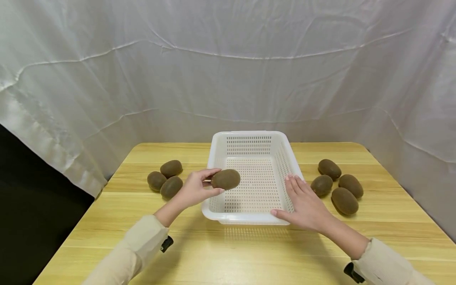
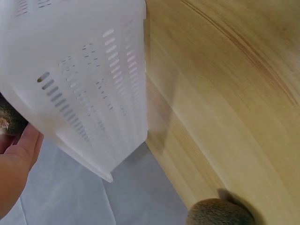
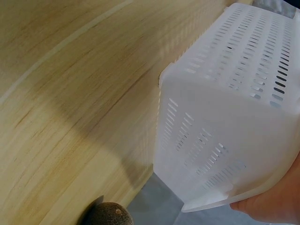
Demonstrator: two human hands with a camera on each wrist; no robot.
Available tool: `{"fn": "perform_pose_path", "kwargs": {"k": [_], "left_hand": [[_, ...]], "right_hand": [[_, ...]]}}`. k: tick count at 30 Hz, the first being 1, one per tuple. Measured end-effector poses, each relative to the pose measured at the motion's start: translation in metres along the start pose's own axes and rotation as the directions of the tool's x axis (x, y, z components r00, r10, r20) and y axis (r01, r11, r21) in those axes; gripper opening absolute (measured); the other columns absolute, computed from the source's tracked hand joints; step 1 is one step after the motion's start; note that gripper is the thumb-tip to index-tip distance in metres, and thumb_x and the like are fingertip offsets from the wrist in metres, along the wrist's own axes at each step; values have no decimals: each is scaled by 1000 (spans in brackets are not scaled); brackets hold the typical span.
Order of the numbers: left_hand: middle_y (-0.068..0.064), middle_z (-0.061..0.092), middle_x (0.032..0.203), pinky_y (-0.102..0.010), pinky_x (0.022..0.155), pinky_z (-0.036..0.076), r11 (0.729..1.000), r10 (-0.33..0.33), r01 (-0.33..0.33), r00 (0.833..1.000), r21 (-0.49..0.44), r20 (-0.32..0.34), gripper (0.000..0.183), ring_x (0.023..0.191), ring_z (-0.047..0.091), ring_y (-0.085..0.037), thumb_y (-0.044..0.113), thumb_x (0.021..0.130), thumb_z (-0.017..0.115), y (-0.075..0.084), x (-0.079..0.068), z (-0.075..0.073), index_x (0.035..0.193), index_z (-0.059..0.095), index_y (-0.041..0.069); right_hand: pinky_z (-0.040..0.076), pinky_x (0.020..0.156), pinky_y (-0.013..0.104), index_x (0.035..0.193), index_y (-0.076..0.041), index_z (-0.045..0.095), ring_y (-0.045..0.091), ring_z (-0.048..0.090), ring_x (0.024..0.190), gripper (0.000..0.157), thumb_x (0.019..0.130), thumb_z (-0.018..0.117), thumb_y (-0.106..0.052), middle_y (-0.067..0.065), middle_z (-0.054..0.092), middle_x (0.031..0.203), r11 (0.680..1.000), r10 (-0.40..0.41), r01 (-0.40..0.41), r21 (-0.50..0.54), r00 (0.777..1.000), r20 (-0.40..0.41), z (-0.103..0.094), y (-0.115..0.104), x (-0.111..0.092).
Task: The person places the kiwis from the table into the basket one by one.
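My left hand pinches a brown kiwi between thumb and fingers, over the left part of a white perforated plastic basket. In the left wrist view part of that kiwi shows beside the basket's rim, along with the fingers. My right hand rests on the basket's near right corner, its fingers straight along the right rim and the thumb at the front rim. The right wrist view shows the basket's outer wall with part of this hand at the rim.
Three kiwis lie together on the wooden table, left of the basket. Several more kiwis sit in a group to its right. A pale curtain hangs behind the table.
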State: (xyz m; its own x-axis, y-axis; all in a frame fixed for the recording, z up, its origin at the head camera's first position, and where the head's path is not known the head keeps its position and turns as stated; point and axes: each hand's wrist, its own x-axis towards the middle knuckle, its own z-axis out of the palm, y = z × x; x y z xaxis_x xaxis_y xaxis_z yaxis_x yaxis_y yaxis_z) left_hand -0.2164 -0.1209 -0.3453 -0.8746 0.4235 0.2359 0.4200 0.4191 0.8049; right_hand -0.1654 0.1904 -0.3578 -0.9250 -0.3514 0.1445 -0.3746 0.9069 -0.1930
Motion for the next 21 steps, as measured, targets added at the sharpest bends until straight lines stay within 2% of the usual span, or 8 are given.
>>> {"fn": "perform_pose_path", "kwargs": {"k": [3,6,11,14,16,18,19,21], "left_hand": [[-22,58,123,-28,83,55,999,23,-25,998,44,53,55,103,62,-29,7,78,72,1,4,5,127,52,-7],[-21,59,121,-28,84,55,989,60,-77,989,123,138,54,103,61,-27,6,78,72,2,9,11,126,52,-8],[-15,66,108,-28,77,55,941,107,-199,943,274,316,47,89,62,-16,5,77,71,3,18,20,120,57,-7],[-12,67,101,-27,69,52,923,76,-218,912,318,404,44,78,56,-12,6,79,71,6,22,24,118,58,-7],[-13,67,103,-27,71,52,915,50,-216,898,340,437,43,80,57,-14,8,80,70,8,24,26,118,58,-8],[-15,67,108,-28,79,52,910,32,-208,898,358,440,43,90,61,-19,10,82,69,9,24,27,119,58,-8],[-16,66,111,-31,85,52,908,36,-208,905,365,424,42,96,62,-23,11,82,69,9,24,27,119,58,-8],[-18,64,117,-38,96,48,908,72,-209,932,363,356,41,109,60,-29,12,83,68,8,23,25,118,59,-8]], "right_hand": [[22,111,57,140,14,26,46,20,137,98,82,53,-61,32,25,146,1000,2,-2,-1,1000,-1,0,0,0],[22,111,57,140,14,26,46,21,137,98,82,53,-61,32,26,146,1000,3,-3,-1,1000,-2,0,1,-1],[22,111,57,139,14,27,45,21,137,97,82,53,-61,31,26,146,1000,-1,1,-3,1000,-8,1,1,-1],[22,111,56,139,14,28,45,22,137,97,82,54,-60,31,26,146,1000,-2,2,1,1000,-10,1,0,-1],[22,111,56,139,13,28,45,21,137,97,82,54,-60,31,26,146,1000,1,0,9,1000,-10,1,-1,-1],[21,112,56,139,13,28,44,21,138,97,82,54,-60,30,26,146,1000,4,-3,15,1000,-8,1,-1,-1],[21,112,56,139,13,28,44,21,138,97,82,54,-60,30,26,146,1000,5,-5,17,1000,-8,1,-1,-1],[21,112,56,139,13,28,44,21,138,96,82,54,-60,30,26,146,1000,6,-6,18,1000,-6,0,-2,-1]]}}
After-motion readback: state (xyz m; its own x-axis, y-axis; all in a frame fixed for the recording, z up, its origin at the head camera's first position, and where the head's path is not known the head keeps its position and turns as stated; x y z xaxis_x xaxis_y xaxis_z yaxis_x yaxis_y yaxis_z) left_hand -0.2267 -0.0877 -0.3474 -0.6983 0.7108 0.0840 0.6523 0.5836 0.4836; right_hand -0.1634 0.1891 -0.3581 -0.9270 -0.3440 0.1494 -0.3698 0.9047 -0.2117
